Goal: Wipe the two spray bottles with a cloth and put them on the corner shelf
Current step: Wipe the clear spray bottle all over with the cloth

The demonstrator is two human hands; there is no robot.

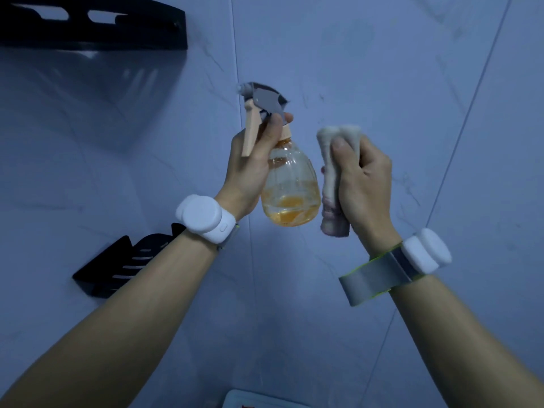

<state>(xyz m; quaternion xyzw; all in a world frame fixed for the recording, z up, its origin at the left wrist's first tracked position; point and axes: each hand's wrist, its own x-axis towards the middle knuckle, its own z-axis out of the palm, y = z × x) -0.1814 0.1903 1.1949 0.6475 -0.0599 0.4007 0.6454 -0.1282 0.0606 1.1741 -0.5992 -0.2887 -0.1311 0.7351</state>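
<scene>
My left hand [253,166] grips the neck of a clear spray bottle [290,187] with amber liquid in its bottom, a tan trigger and a grey nozzle head. It hangs upright in front of the tiled corner. My right hand [363,184] is closed around a folded whitish cloth [331,178], held just right of the bottle and touching or nearly touching its side. A black corner shelf [117,269] is mounted low on the left wall, partly hidden by my left forearm. A second black corner shelf [94,28] sits at the top left. Only one spray bottle is in view.
Pale marbled wall tiles meet in a corner behind the bottle. A white object [265,400] pokes in at the bottom edge. Both wrists carry white strapped devices.
</scene>
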